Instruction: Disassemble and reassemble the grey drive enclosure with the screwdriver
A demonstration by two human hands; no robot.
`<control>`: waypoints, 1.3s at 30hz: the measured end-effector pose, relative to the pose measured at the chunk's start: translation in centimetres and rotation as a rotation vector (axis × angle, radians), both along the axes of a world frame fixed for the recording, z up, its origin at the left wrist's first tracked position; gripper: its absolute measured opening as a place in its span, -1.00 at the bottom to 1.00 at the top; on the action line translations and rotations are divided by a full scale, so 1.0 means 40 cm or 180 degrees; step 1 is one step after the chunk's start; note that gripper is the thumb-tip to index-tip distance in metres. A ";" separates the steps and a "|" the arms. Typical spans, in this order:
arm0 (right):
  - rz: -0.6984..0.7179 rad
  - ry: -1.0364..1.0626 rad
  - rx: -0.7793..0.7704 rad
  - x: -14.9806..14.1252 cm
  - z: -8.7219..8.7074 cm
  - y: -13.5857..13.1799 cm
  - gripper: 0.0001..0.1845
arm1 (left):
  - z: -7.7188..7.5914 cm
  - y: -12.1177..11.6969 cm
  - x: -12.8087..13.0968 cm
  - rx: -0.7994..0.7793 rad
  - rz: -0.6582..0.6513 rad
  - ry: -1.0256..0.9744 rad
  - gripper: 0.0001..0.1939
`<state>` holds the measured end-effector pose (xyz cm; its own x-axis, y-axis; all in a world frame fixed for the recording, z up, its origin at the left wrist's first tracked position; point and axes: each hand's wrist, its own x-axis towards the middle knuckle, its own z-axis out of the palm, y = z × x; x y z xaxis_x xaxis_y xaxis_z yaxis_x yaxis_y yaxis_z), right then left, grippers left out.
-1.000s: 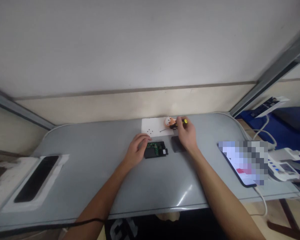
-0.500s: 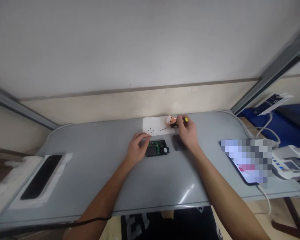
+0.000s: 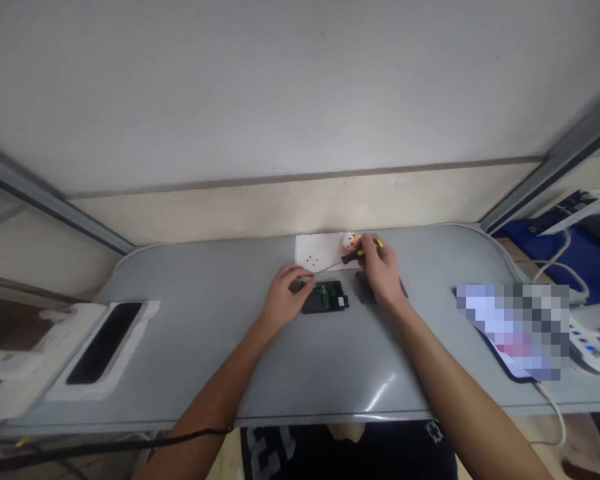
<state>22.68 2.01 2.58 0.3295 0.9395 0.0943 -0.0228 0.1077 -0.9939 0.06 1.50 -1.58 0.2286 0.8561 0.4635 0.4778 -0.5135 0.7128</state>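
Observation:
My right hand (image 3: 384, 272) is closed around the black-and-yellow handle of a screwdriver (image 3: 349, 258). Its shaft points left, and the tip meets the fingertips of my left hand (image 3: 285, 295). Thumb and fingers of that hand are pinched together; anything between them is too small to make out. Just beneath these fingertips lies an opened black device with a green circuit board (image 3: 325, 297), its left end partly covered by my hand. A dark flat piece (image 3: 366, 288) lies partly under my right hand. Several tiny screws (image 3: 312, 260) rest on white paper (image 3: 306, 245) behind the device.
A small orange-and-white figurine (image 3: 350, 241) stands at the paper's right side. One phone (image 3: 105, 343) lies at the left on something white, and another phone (image 3: 513, 333) with a cable is at the right beside a white power strip (image 3: 593, 343). A wall (image 3: 280, 207) closes the back.
The screwdriver tip has moved from above the paper down to my left fingertips. My left hand has pinched closer together. The whole view has shifted slightly.

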 end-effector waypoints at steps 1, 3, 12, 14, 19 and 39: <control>0.0008 0.0001 -0.0013 -0.001 -0.001 0.000 -0.50 | 0.000 0.000 0.000 0.0034 -0.0005 -0.0034 -0.92; 0.0028 0.0010 -0.0037 -0.002 -0.002 0.000 -0.51 | 0.000 0.000 0.000 0.0067 0.0004 -0.0068 -0.93; 0.0061 -0.0039 -0.0033 -0.002 0.008 -0.003 -0.51 | -0.002 -0.002 -0.001 0.0387 0.0076 0.0127 -0.94; 0.0068 -0.0105 -0.0029 -0.003 0.010 -0.004 -0.52 | 0.000 -0.002 -0.003 0.0604 0.0084 0.0293 -0.93; 0.0139 -0.0325 0.0148 -0.006 0.014 -0.009 -0.55 | 0.016 -0.006 -0.010 0.0974 0.0023 0.0982 -0.90; 0.0257 -0.0746 0.0133 -0.035 -0.017 -0.020 -0.53 | 0.040 -0.003 -0.037 -0.0053 -0.0198 0.1342 -0.75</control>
